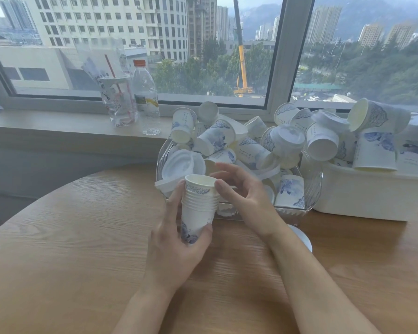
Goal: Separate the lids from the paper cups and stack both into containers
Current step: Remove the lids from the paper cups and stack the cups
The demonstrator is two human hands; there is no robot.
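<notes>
My left hand [176, 247] grips a stack of nested white paper cups with blue print [198, 208], held upright above the wooden table. My right hand [241, 191] is beside the stack's rim, fingers spread, thumb touching the top cup's edge, holding nothing. Behind them a clear ribbed container [309, 189] is heaped with loose cups and white plastic lids [181, 162]. To its right a white bin [367, 201] holds more cups, some with lids on.
A round white lid [302, 237] lies on the table under my right forearm. On the windowsill stand a clear plastic cup with a red straw [118, 102] and a water bottle [146, 92]. The round wooden table [70, 237] stretches left.
</notes>
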